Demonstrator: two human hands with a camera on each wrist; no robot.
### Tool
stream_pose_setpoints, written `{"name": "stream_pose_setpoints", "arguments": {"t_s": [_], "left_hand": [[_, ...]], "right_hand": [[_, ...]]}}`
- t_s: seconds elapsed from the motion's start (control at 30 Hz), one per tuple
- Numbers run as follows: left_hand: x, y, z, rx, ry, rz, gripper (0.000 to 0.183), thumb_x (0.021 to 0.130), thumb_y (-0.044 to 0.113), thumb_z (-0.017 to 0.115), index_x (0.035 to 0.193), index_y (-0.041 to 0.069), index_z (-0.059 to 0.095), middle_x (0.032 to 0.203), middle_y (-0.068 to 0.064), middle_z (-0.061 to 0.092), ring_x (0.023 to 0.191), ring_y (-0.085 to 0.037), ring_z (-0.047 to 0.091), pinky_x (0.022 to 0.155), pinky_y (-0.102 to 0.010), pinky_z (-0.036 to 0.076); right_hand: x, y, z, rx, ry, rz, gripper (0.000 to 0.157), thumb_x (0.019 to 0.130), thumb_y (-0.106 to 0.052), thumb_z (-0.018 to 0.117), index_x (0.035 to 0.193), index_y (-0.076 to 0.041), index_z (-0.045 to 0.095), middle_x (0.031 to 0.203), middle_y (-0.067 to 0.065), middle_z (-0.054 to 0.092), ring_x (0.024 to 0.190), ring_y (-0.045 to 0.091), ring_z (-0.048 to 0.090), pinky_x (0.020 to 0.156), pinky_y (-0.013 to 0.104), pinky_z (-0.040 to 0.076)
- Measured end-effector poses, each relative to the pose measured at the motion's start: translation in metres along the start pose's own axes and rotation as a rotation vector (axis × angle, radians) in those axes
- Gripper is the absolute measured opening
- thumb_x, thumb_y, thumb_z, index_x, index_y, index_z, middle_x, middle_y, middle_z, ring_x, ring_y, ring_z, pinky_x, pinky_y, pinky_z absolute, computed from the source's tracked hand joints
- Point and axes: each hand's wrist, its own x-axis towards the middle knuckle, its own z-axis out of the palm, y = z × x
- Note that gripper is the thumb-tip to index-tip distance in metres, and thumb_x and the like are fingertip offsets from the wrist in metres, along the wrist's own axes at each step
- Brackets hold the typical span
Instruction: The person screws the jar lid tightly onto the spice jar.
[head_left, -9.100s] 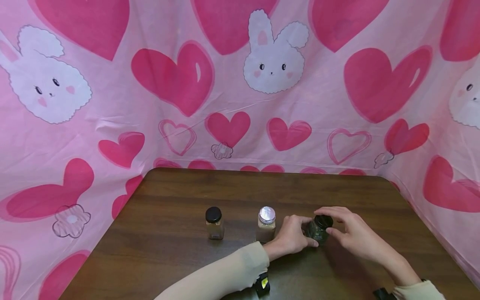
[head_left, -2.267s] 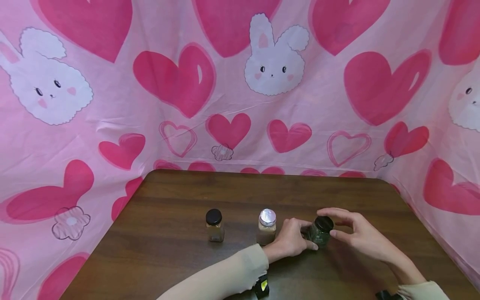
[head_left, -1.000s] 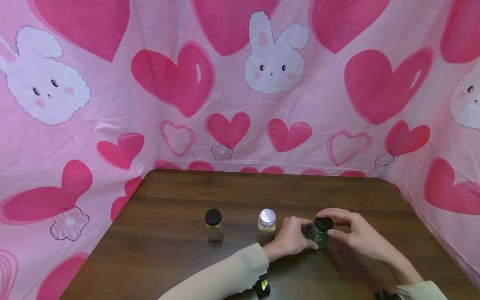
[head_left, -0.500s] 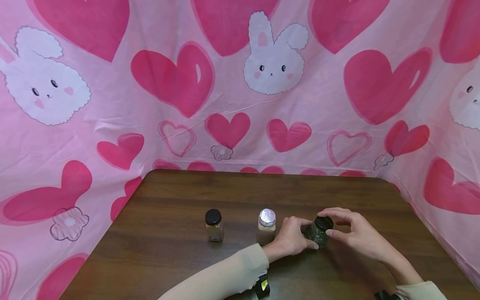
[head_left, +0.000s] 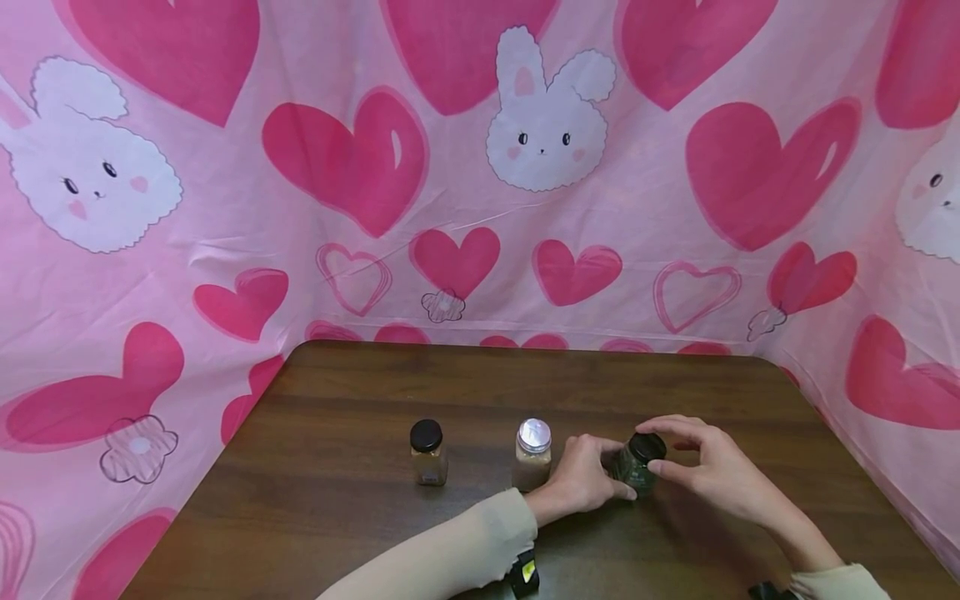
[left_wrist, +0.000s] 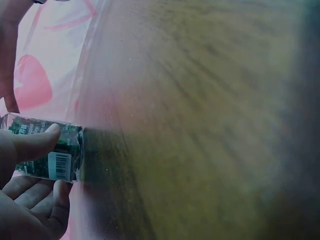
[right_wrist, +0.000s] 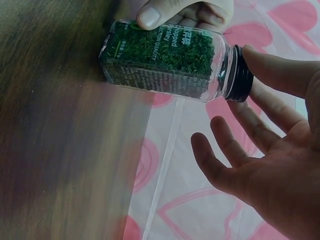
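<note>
A clear jar of chopped parsley [right_wrist: 160, 60] stands on the wooden table, its printed label facing the right wrist camera. My left hand [head_left: 581, 477] grips the jar's body low down, thumb on the near side; a barcode sticker [left_wrist: 60, 166] shows there in the left wrist view. At the top, my right hand [head_left: 720, 468] pinches the black lid [right_wrist: 242, 74] between thumb and fingers, while its other fingers spread free below. The lid sits on the jar's neck.
Left of my left hand stands a jar [head_left: 533, 454] with a silvery top and pale contents, partly behind the wrist. Further left is a black-lidded jar [head_left: 429, 454] with brownish contents. Pink heart-patterned cloth [head_left: 465, 208] surrounds the wooden table [head_left: 337, 400].
My right thumb and fingers have shifted slightly around the black lid. My left hand stays on the parsley jar, and the other two jars have not moved.
</note>
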Motion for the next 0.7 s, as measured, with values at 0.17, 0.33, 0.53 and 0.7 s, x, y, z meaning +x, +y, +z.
{"name": "stream_pose_setpoints", "arguments": {"t_s": [0.17, 0.33, 0.53, 0.7], "left_hand": [[0.0001, -0.0006, 0.0006, 0.001, 0.001, -0.003, 0.055, 0.072, 0.012, 0.100, 0.122, 0.012, 0.080, 0.105, 0.009, 0.077, 0.085, 0.003, 0.065, 0.072, -0.016, 0.051], [-0.0001, -0.0011, 0.0008, 0.000, 0.004, -0.001, 0.054, 0.072, 0.012, 0.100, 0.122, 0.012, 0.080, 0.104, 0.010, 0.077, 0.088, 0.003, 0.065, 0.074, -0.017, 0.051], [-0.0002, -0.0015, 0.0008, -0.015, 0.002, 0.000, 0.055, 0.072, 0.011, 0.100, 0.123, 0.012, 0.079, 0.105, 0.009, 0.077, 0.085, 0.003, 0.065, 0.073, -0.016, 0.051], [-0.0003, -0.0019, 0.0011, -0.013, -0.006, -0.002, 0.054, 0.073, 0.012, 0.099, 0.123, 0.012, 0.079, 0.104, 0.009, 0.077, 0.090, 0.003, 0.066, 0.076, -0.017, 0.052]], "right_hand": [[0.0003, -0.0013, 0.0015, -0.023, 0.024, -0.003, 0.039, 0.087, -0.017, 0.088, 0.123, -0.024, 0.074, 0.121, -0.008, 0.070, 0.111, 0.011, 0.061, 0.088, 0.036, 0.056], [0.0006, -0.0023, 0.0034, -0.039, 0.042, -0.011, 0.040, 0.087, -0.018, 0.089, 0.123, -0.023, 0.074, 0.120, -0.008, 0.070, 0.111, 0.010, 0.060, 0.087, 0.036, 0.056], [0.0009, -0.0027, 0.0047, -0.060, 0.059, -0.014, 0.041, 0.086, -0.019, 0.090, 0.123, -0.023, 0.074, 0.118, -0.009, 0.070, 0.110, 0.011, 0.060, 0.086, 0.036, 0.056], [0.0019, -0.0015, 0.0064, -0.079, 0.064, -0.001, 0.041, 0.085, -0.020, 0.091, 0.123, -0.022, 0.075, 0.117, -0.008, 0.070, 0.109, 0.017, 0.060, 0.085, 0.038, 0.056]]}}
